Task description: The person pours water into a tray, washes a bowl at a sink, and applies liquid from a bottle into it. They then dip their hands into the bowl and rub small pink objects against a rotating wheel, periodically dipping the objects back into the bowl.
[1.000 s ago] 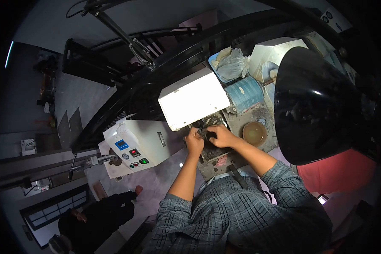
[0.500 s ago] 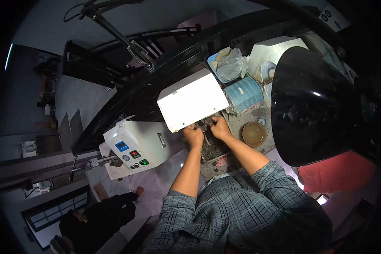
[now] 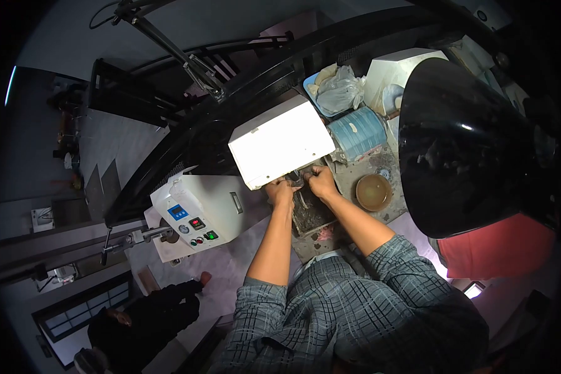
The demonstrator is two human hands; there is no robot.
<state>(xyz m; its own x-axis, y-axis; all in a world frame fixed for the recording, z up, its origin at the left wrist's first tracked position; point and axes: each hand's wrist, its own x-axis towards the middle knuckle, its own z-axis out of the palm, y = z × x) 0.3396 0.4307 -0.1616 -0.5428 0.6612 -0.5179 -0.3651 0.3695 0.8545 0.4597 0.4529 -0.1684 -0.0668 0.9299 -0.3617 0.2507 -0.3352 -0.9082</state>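
My left hand [image 3: 281, 191] and my right hand [image 3: 320, 183] are close together under the front edge of a white box-shaped hood [image 3: 282, 146]. The fingers of both hands are closed and point toward each other. Something small and dark sits between them, too shadowed to name, and the hood's edge hides part of the fingertips. Below the hands lies a dirty, wet-looking dark tray [image 3: 310, 218]. To the right of my right hand stands a round brown bowl [image 3: 374, 192] holding cloudy liquid.
A white control box [image 3: 209, 209] with displays and buttons stands left. Behind the bowl are a blue ribbed cylinder [image 3: 357, 133] and a blue tray with plastic bags [image 3: 340, 91]. A large black lamp shade [image 3: 467, 149] hangs at right. A person in dark clothes [image 3: 149, 318] is at lower left.
My left hand has turned slightly, and its fingers now reach further right toward my right hand. My right hand stays nearly in place. The whole view has shifted a little.
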